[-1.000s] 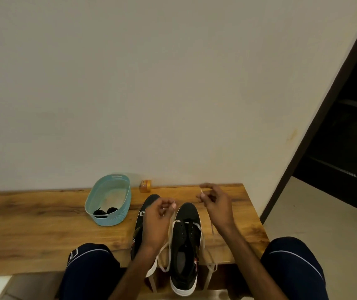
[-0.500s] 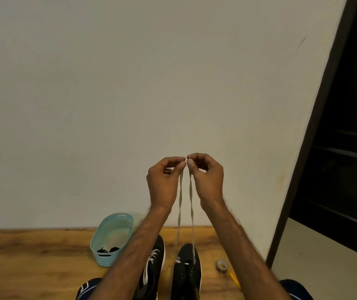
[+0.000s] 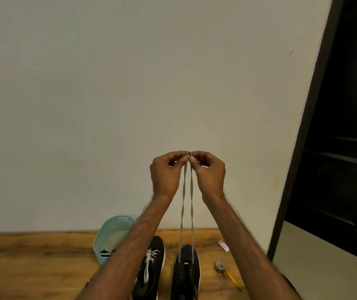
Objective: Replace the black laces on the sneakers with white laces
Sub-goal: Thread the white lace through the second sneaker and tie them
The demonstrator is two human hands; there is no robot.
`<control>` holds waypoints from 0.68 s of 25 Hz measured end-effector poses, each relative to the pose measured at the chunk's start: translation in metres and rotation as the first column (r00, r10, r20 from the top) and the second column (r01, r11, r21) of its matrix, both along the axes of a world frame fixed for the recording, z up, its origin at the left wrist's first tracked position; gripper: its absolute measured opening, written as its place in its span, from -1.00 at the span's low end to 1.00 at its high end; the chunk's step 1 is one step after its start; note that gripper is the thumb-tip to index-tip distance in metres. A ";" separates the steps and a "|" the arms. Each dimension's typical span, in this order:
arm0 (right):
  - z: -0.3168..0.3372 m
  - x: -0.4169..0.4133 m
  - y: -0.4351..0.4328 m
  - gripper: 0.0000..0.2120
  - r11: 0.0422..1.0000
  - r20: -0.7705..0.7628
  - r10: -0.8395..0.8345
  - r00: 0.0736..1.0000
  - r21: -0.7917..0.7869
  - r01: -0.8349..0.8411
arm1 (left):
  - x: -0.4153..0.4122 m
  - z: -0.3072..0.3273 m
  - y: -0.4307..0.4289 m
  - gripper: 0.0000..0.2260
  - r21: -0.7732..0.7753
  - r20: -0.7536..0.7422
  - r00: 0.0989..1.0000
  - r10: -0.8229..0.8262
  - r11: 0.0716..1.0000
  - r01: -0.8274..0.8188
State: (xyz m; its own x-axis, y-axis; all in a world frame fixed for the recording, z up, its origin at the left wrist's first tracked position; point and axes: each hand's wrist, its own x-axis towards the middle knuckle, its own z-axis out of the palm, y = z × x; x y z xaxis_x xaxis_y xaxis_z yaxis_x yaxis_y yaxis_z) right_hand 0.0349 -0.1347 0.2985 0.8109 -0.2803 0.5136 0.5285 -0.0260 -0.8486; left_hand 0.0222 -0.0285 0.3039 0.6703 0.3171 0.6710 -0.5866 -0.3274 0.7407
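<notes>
**White lace [image 3: 191, 202] held up by both ends**

Left hand [image 3: 164, 175] and right hand [image 3: 210, 175] are raised side by side, each grip pinching one end. The strands run down to the right sneaker [image 3: 187, 271] on the surface [image 3: 32, 267]. The left sneaker [image 3: 159, 243] is laced white. Black laces [image 3: 105, 251] are in the basket [image 3: 117, 226].

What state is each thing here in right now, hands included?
White lace: held up, both strands twisted.
Left hand: pinches one end.
Right hand: pinches the other end.
Sneaker under lace: threaded at the toe end only.
Other sneaker: laced in white.
Basket: holds black laces.
</notes>
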 end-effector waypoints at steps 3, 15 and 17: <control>0.000 0.002 0.000 -0.88 1.000 0.016 0.003 1.000 -0.021 -0.002 | 0.001 0.001 0.002 -0.89 0.034 -0.010 1.000 0.023 0.999 -0.022; -0.118 0.022 -0.066 -0.93 0.997 -0.265 0.051 0.963 -0.036 -0.063 | 0.006 -0.127 0.068 -0.95 -0.071 -0.350 0.933 0.078 0.991 -0.109; -0.153 0.021 -0.070 -0.94 0.992 -0.331 0.076 0.941 -0.070 -0.104 | 0.004 -0.162 0.072 -0.95 -0.067 -0.413 0.907 0.076 0.991 -0.114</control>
